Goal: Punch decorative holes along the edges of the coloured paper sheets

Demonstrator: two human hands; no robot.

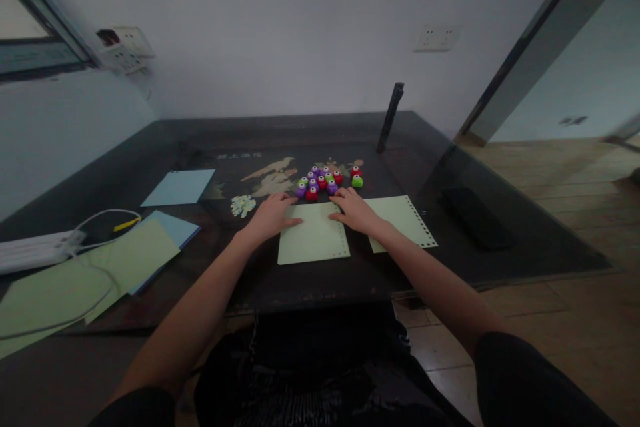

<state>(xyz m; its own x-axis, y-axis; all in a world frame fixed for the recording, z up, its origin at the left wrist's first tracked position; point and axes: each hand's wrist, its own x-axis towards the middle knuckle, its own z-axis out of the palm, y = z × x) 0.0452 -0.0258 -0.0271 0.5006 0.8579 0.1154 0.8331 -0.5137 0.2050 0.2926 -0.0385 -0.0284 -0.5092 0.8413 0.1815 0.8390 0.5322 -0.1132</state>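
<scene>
The left hand [273, 213] and right hand [356, 211] lie flat and released on a pale green paper sheet [313, 240], pinning it to the dark glass table [450, 167] beside small coloured plastic punches [325, 180].

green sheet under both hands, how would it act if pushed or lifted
The green sheet looks thin and lies flat, so it would probably flop when lifted. On the glossy dark table it likely slides easily. Its punched edge might tear.
</scene>
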